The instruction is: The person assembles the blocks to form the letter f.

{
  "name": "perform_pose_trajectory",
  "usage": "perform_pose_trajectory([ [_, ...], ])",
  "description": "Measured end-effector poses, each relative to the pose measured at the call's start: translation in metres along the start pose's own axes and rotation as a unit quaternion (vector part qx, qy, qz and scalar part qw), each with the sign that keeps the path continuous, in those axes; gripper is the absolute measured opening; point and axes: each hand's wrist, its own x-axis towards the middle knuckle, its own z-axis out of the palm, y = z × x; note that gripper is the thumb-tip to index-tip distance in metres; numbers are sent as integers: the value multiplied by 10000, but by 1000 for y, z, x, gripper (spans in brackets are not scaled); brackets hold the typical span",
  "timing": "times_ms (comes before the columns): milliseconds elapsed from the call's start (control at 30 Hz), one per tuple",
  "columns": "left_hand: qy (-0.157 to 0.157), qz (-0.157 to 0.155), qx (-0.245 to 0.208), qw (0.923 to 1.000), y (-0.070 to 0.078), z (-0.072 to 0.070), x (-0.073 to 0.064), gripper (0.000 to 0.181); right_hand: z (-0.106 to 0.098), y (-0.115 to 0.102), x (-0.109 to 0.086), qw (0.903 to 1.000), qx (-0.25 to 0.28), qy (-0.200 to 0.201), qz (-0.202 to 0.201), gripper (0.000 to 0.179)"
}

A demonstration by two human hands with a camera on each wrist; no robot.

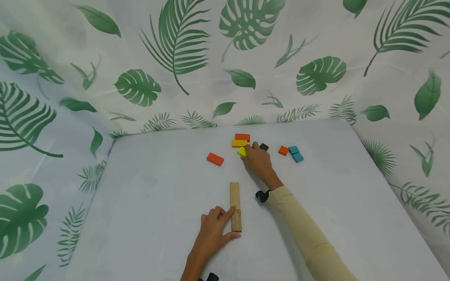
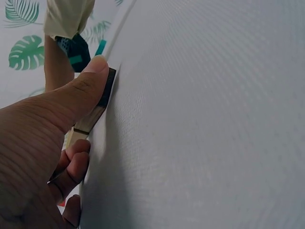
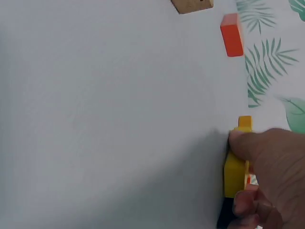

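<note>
My left hand [image 1: 211,230], thumb and forefinger spread, touches a darker wooden block [image 1: 236,222] at mid-table [image 1: 151,187], set end to end with a paler wooden block [image 1: 234,193]. Toward the far edge, my right hand [image 1: 259,160] pinches a bright yellow block [image 1: 241,151] just beside a deeper yellow block [image 1: 240,143]; two teal blocks [image 1: 297,157] lie nearer the right edge.

On the white table [image 1: 158,195], two tan wooden bars [image 1: 235,195] lie end to end; behind them, an orange rectangular block [image 1: 215,159] sits left, two blue rectangular blocks [image 1: 297,157] right.
</note>
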Motion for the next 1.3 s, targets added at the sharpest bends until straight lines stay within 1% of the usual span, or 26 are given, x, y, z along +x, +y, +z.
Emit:
perform_pose_trajectory([
  [67,-4,-10,16,10000,0,-1,0,79,-2,-1,-1,9998,-127,-159,16,45],
  [133,-24,-33,-12,10000,0,-2,0,79,-4,-2,-2,9990,-180,-401,-25,50],
  [200,-57,-61,-54,10000,1,-3,0,78,-5,-3,-5,9979,11,-644,-91,55],
  [267,-90,-66,-66,9999,2,-2,1,78,-6,-3,-8,9941,546,-923,-146,60],
  [300,-101,-60,-63,9999,2,-2,1,78,-6,-2,-10,9905,872,-1052,-164,61],
  [400,-162,-79,-29,9998,3,-2,2,78,-7,0,-13,9740,1789,-1339,-367,65],
  [467,-211,-129,-6,9997,3,-2,3,78,-7,2,-14,9634,2139,-1513,-564,67],
  [533,-258,-177,18,9995,4,-2,3,79,-7,3,-15,9581,2231,-1627,-758,68],
  [567,-280,-197,21,9994,4,-3,3,79,-7,4,-15,9572,2232,-1653,-816,69],
  [633,-303,-211,44,9993,4,-3,2,79,-6,4,-17,9589,2155,-1618,-887,70],
  [767,-284,-179,56,9994,4,-3,2,78,-5,5,-21,9640,2164,-1241,-919,70],
  [833,-248,-157,69,9995,4,-3,2,78,-5,5,-23,9636,2272,-1038,-950,70],
  [900,-221,-129,91,9996,4,-3,2,78,-5,6,-25,9610,2395,-948,-1006,69],
  [1000,-200,-102,105,9997,5,-4,2,78,-4,6,-26,9563,2482,-1053,-1131,69],
  [1133,-201,-126,89,9997,5,-4,1,77,-5,7,-28,9497,2476,-1350,-1363,66],
  [1200,-198,-138,80,9997,6,-4,1,77,-6,6,-29,9470,2489,-1455,-1415,64],
  [1300,-205,-137,48,9997,6,-4,1,77,-8,5,-32,9468,2434,-1539,-1437,62],
])
